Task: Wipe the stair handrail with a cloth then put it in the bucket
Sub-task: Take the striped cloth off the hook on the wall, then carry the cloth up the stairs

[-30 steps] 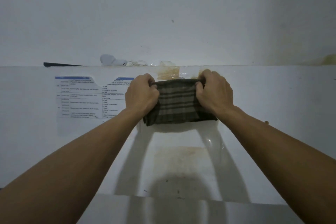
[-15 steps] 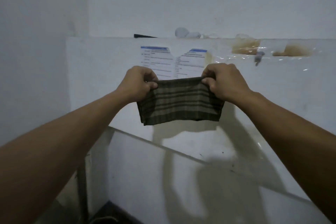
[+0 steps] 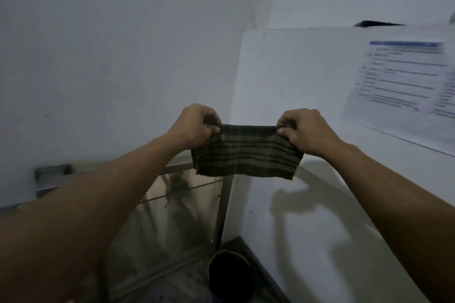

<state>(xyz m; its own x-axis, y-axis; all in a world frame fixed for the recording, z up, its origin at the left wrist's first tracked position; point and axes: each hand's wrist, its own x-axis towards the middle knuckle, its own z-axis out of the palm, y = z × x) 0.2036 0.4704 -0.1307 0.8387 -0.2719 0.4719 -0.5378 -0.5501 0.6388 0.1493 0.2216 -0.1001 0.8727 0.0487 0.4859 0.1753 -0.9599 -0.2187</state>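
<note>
While stretched between them, cloth [image 3: 247, 151] pinched by left hand [image 3: 194, 125], right hand [image 3: 304, 130], above bucket [image 3: 231, 274]

The person is showing two bare forearms, wearing no visible sleeves; left hand [image 3: 197, 123] and right hand [image 3: 305, 130] are ungloved.

The speckled floor [image 3: 177, 285] shows at the bottom of the view. A dark bucket [image 3: 230, 274] stands on it, just beside the foot of the white half-wall [image 3: 295, 229], with the metal railing post [image 3: 222, 209] rising close behind the bucket.
</note>
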